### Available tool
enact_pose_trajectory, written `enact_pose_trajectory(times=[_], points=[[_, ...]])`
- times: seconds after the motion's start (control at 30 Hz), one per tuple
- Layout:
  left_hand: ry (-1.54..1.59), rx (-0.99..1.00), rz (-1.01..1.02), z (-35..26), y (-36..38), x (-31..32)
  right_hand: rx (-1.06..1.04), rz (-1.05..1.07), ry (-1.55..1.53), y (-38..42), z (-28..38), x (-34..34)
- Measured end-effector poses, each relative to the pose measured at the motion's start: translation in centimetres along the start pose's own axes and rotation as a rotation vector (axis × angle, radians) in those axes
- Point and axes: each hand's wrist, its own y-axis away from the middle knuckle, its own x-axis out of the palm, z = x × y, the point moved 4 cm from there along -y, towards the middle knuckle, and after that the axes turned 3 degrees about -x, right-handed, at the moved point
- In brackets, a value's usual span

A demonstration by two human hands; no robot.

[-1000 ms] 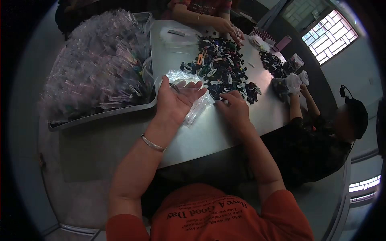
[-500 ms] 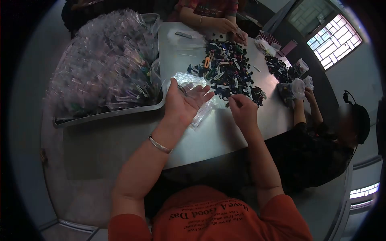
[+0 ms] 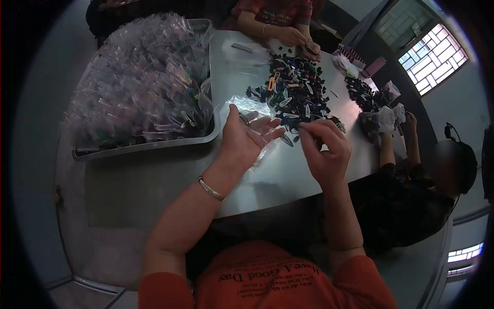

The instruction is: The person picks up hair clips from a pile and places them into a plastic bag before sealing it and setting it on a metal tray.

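Note:
My left hand (image 3: 246, 138) is palm up with its fingers stretched out. A dark hair clip (image 3: 243, 119) lies in it, between thumb and fingers. Just past its fingertips is another slim hair clip (image 3: 286, 140). Clear plastic bags (image 3: 247, 104) lie on the table behind and under this hand. My right hand (image 3: 328, 149) is closed in a pinch at the near edge of a pile of hair clips (image 3: 301, 85), mostly dark with a few coloured ones. I cannot tell what, if anything, is between its fingertips.
A large grey tray (image 3: 149, 147) heaped with filled clear bags (image 3: 134, 82) stands at the left of the metal table (image 3: 257, 193). Across the table, a person's hands (image 3: 296, 40) hold a small item. At the right, another person's hands (image 3: 388, 139) are at plastic bags beside a smaller dark pile (image 3: 359, 95).
My right hand has come back from the pile, its pinched fingers now turned toward my left hand. A slim clip now shows by the left fingertips. The view has shifted slightly.

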Motion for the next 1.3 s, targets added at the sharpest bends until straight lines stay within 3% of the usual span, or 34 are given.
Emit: enact_pose_trajectory(times=[0.1, 0.23, 0.33, 0.67, 0.77, 1.07, 1.13, 1.23, 1.3], points=[[-0.068, 0.015, 0.066, 0.1, 0.1, 0.1, -0.198, 0.160, 0.273, -0.3, 2.3, 0.9], [-0.120, 0.040, 0.057, 0.1, 0.5, 0.3, -0.212, 0.260, 0.506, -0.1, 3.0, 1.7], [0.010, 0.030, 0.028, -0.1, 0.0, -0.2, -0.160, 0.183, 0.434, -0.1, 4.0, 0.8], [-0.110, 0.043, 0.108, 0.4, 0.2, 0.0, -0.250, 0.193, 0.509, 0.3, 2.7, 3.1], [-0.102, 0.049, 0.099, 0.0, 0.4, 0.1, -0.327, 0.094, 0.491, 0.2, 3.4, 2.9], [-0.166, 0.060, 0.161, 0.4, -0.1, -0.1, -0.270, 0.105, 0.410, 0.4, 1.9, 4.0], [-0.198, 0.072, 0.154, 0.5, -0.7, -0.6, -0.145, 0.154, 0.299, 0.5, 1.7, 4.5], [-0.131, 0.072, 0.267, 0.5, -0.5, 0.0, -0.136, 0.150, 0.269, 1.1, 0.5, 5.3], [-0.116, -0.006, 0.274, 0.7, 0.3, 0.6, -0.135, 0.135, 0.209, 1.2, 0.3, 5.3]])
